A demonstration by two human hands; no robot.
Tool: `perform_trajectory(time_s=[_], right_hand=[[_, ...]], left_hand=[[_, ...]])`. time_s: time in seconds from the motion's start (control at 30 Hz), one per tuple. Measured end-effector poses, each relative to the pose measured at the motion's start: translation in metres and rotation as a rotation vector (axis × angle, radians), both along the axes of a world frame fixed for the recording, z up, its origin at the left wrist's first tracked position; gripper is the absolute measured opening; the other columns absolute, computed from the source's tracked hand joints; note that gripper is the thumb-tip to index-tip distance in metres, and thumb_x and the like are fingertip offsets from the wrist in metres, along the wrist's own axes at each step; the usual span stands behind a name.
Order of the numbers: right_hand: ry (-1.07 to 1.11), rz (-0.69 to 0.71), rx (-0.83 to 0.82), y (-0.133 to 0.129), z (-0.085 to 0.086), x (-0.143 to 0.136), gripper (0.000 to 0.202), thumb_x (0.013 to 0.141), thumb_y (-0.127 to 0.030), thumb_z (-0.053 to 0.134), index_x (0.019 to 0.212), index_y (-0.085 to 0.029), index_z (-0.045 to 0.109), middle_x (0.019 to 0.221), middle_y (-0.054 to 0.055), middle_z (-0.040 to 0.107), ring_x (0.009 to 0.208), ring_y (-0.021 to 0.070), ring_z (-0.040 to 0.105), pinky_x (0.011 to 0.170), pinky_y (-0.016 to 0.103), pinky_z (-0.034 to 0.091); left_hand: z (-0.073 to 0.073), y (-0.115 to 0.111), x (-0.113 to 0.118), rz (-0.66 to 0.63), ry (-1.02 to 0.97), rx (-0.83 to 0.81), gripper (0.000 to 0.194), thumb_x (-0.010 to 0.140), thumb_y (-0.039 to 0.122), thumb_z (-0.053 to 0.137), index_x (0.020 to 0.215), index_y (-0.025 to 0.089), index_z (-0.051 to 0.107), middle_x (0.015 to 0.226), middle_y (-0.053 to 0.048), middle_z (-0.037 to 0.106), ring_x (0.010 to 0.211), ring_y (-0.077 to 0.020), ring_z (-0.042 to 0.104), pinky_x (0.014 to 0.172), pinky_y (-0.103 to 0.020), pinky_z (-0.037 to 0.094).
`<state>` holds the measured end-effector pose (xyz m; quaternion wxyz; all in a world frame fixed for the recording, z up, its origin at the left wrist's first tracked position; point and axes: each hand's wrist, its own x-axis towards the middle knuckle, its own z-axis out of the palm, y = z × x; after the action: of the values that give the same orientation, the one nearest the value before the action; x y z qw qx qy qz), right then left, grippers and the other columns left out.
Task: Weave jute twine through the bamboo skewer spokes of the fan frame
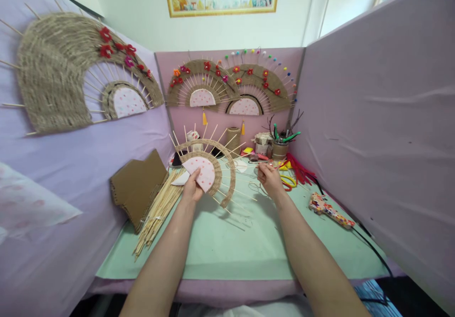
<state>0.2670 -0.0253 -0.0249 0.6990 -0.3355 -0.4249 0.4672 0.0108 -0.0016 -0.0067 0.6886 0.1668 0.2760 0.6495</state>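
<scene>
My left hand (193,188) grips a half-round fan (217,177) by its white, pink-dotted centre, thumb on top. The fan has thin wooden sticks fanning outward, an inner band of woven twine and a narrower outer band around the sticks. To the right, my right hand (270,180) is raised over the table with its fingers pinched together. A thin strand of twine (245,166) seems to run from those fingers toward the fan's outer band. Loops of loose twine lie beneath and beside the right hand.
A bundle of sticks (159,212) and brown cardboard (138,189) lie left. Scissors (288,182), red strips (298,169), a twine spool (233,140) and a can of pliers and twigs (279,150) stand behind. A glue gun (330,210) lies right. Finished fans (57,70) hang on the partitions.
</scene>
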Motion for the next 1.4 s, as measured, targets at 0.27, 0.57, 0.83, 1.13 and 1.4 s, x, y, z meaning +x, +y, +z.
perform_trajectory(time_s=[0.27, 0.57, 0.83, 1.13, 1.4], right_hand=[[-0.017, -0.088, 0.048, 0.0, -0.001, 0.0, 0.028, 0.064, -0.044, 0.069, 0.067, -0.02, 0.056, 0.049, -0.007, 0.03, 0.043, 0.0062, 0.022, 0.04, 0.022, 0.013], [-0.018, 0.112, -0.075, -0.002, -0.003, -0.004, 0.029, 0.062, -0.042, 0.071, 0.066, -0.02, 0.053, 0.049, -0.008, 0.027, 0.042, 0.005, 0.017, 0.039, 0.021, 0.011], [-0.191, 0.456, -0.224, -0.013, -0.014, -0.03, 0.03, 0.063, -0.042, 0.072, 0.07, -0.017, 0.056, 0.05, -0.009, 0.032, 0.042, 0.003, 0.02, 0.041, 0.02, 0.014], [-0.136, 0.41, -0.163, -0.012, -0.012, -0.038, 0.036, 0.061, -0.035, 0.073, 0.091, -0.018, 0.063, 0.048, -0.01, 0.03, 0.041, 0.0028, 0.016, 0.041, 0.021, 0.01], [-0.146, 0.228, -0.148, -0.011, -0.013, -0.04, 0.028, 0.063, -0.033, 0.069, 0.087, -0.02, 0.065, 0.05, -0.006, 0.044, 0.041, 0.0049, 0.029, 0.041, 0.021, 0.021]], left_hand=[[-0.005, 0.004, 0.001, 0.05, 0.004, 0.021, 0.031, 0.079, 0.009, 0.056, 0.109, 0.015, 0.061, 0.098, -0.009, 0.07, 0.092, -0.0191, 0.065, 0.09, -0.035, 0.047], [-0.004, 0.002, 0.002, 0.037, -0.052, 0.034, 0.033, 0.08, 0.011, 0.055, 0.113, 0.015, 0.058, 0.101, -0.01, 0.069, 0.096, -0.0191, 0.064, 0.091, -0.034, 0.047], [-0.007, -0.002, 0.011, 0.026, -0.099, 0.025, 0.036, 0.082, 0.012, 0.054, 0.117, 0.015, 0.057, 0.103, -0.01, 0.069, 0.096, -0.0187, 0.064, 0.091, -0.034, 0.047], [-0.018, -0.006, 0.027, -0.096, -0.106, -0.014, 0.032, 0.085, 0.018, 0.051, 0.117, 0.014, 0.056, 0.099, -0.011, 0.07, 0.095, -0.0192, 0.064, 0.092, -0.036, 0.046], [-0.02, -0.013, 0.032, -0.104, 0.016, 0.066, 0.027, 0.08, 0.021, 0.061, 0.107, 0.019, 0.059, 0.102, -0.009, 0.068, 0.093, -0.0204, 0.064, 0.088, -0.038, 0.048]])
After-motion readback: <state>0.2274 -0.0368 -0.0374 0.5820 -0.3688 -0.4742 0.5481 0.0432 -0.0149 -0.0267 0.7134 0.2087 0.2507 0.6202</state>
